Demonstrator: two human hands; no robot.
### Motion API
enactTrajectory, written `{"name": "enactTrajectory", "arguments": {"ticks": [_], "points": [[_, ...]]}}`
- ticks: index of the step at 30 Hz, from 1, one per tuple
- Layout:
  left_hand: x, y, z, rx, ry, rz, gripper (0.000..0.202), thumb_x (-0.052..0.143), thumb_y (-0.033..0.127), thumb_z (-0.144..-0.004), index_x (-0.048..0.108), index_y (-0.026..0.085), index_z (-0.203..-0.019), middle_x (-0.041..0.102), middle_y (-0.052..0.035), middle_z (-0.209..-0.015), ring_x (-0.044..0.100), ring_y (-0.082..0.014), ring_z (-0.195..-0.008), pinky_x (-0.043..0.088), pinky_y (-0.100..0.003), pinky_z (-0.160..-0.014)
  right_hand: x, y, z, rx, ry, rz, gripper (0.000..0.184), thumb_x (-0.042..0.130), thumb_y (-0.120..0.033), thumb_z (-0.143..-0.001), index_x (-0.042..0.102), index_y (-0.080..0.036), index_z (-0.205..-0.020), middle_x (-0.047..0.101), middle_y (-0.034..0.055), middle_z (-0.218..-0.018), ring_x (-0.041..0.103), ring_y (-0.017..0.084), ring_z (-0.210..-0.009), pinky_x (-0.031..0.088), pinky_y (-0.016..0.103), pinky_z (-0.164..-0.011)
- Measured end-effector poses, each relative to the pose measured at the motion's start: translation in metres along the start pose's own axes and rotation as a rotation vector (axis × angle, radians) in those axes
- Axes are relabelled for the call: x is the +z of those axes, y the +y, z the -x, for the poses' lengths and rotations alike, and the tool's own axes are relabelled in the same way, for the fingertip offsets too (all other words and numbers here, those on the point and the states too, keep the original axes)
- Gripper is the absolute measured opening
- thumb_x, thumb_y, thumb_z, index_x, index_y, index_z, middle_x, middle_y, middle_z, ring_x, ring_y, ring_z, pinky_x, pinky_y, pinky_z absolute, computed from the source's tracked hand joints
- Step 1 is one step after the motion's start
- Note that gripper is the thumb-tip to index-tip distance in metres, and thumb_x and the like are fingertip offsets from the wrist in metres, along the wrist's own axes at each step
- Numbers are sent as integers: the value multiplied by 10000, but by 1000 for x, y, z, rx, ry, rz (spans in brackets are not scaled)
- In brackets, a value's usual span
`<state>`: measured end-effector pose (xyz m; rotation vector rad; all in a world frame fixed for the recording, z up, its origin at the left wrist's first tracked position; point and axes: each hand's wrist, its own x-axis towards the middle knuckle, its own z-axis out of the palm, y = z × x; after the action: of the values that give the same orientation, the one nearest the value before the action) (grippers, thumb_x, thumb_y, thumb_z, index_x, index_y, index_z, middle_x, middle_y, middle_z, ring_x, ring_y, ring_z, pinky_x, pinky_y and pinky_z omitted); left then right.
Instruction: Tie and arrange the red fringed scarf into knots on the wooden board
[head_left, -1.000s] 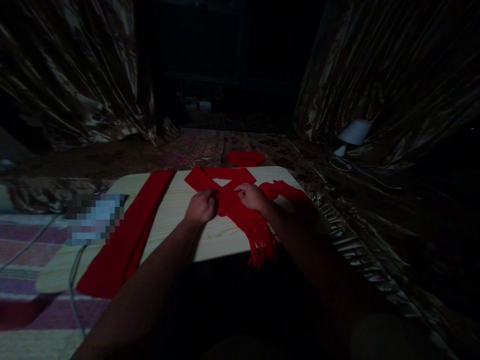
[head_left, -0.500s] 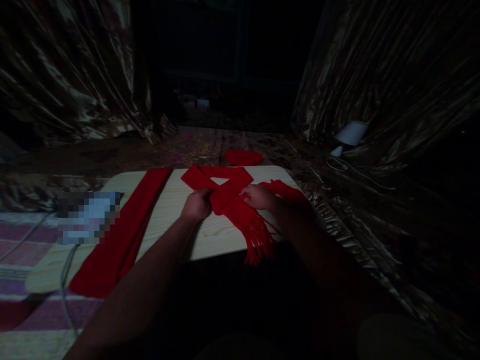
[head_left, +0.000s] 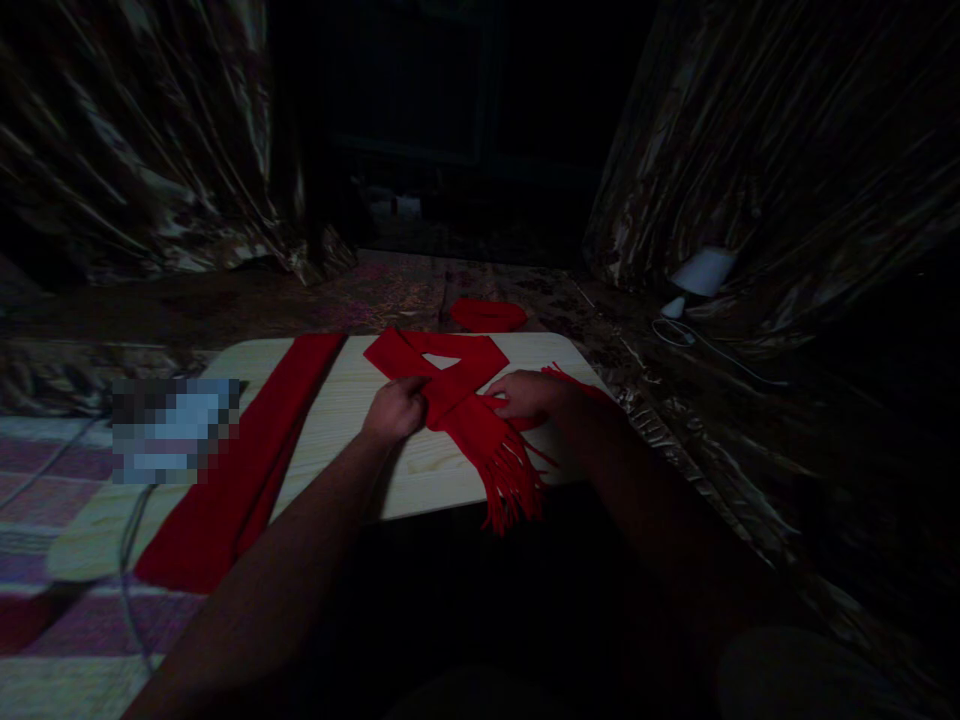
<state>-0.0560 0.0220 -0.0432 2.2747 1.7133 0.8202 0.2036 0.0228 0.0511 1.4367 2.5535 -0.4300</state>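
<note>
A red knitted scarf lies on a pale wooden board in a crossed loop, its fringed end hanging over the near edge. My left hand is closed on the scarf's left edge, just beside the crossing. On the other side my right hand has its fingers bent together on red fabric at the scarf's right edge. More red fabric with fringe shows beneath and behind that hand, partly hidden by my forearm.
A long folded red cloth lies along the board's left part, beside a blurred-out device with a cable. Behind the board sits a red round knitted item. A small white lamp stands at the right, near curtains. The room is dark.
My right hand has shifted slightly right, off the top of the scarf's crossing. Red fabric now shows below that hand. The left hand keeps its place.
</note>
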Motion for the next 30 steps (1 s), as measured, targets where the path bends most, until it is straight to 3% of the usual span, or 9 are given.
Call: {"name": "enactTrajectory", "arguments": {"ticks": [3,6,8,10,14,17,21,26,30], "points": [[-2,5,1,-53,-2,-11,499,400,381,-939,675,189,-1309,688,-74,-1293,618,-246,-1216,456,-333,-1067,-8,-6,7,175,-49,223,429,736,-397,-753,753,-187,-1127,734,149,-1146,686,311,-996,486,356,-837],[-2,9,3,1,10,-37,546,472,506,-924,626,241,-1377,684,-64,-1298,616,-250,-1207,448,-350,-1074,-7,-10,5,268,75,312,459,722,-412,-788,728,-138,-1156,704,213,-1183,656,360,-1078,480,432,-909],[0,10,5,63,21,-93,537,498,519,-914,634,270,-1370,672,-68,-1310,603,-259,-1218,435,-375,-1087,-1,-12,-2,207,246,259,418,646,-371,-866,701,-142,-1211,689,201,-1224,634,332,-1133,461,434,-972],[3,10,6,95,14,-161,521,496,532,-914,657,284,-1344,649,-81,-1332,581,-279,-1245,425,-413,-1094,10,-16,-14,42,385,157,397,570,-315,-927,670,-144,-1270,664,168,-1289,599,280,-1203,431,399,-1043],[5,9,6,95,-14,-246,548,490,563,-908,641,292,-1360,610,-107,-1368,558,-321,-1262,427,-489,-1076,40,-29,-40,-201,524,-36,463,449,-295,-996,556,-116,-1410,553,138,-1454,497,217,-1343,360,346,-1142],[3,9,5,102,-17,-222,550,437,469,-943,585,233,-1417,617,-123,-1363,557,-312,-1262,426,-485,-1081,63,-36,-52,-175,475,-58,565,404,-362,-1015,425,-86,-1508,420,163,-1559,386,248,-1441,296,400,-1192],[-1,4,3,73,24,-78,530,384,250,-915,592,104,-1380,665,-133,-1308,608,-253,-1207,455,-377,-1067,81,-35,-53,-124,393,-42,612,330,-440,-1032,327,-142,-1567,290,120,-1629,255,264,-1509,201,471,-1226],[-4,0,3,-58,128,-116,468,450,159,-805,719,128,-1187,685,-131,-1276,628,-261,-1182,480,-350,-1027,83,-31,-53,-140,361,-61,639,310,-469,-1032,291,-144,-1582,253,109,-1641,221,255,-1521,178,463,-1233],[-7,5,5,-91,130,-208,402,444,225,-858,742,141,-1113,714,-140,-1199,641,-270,-1135,484,-351,-991,74,-30,-53,-135,346,-109,625,350,-459,-1024,362,-127,-1553,299,117,-1621,263,260,-1507,206,446,-1228]]}}
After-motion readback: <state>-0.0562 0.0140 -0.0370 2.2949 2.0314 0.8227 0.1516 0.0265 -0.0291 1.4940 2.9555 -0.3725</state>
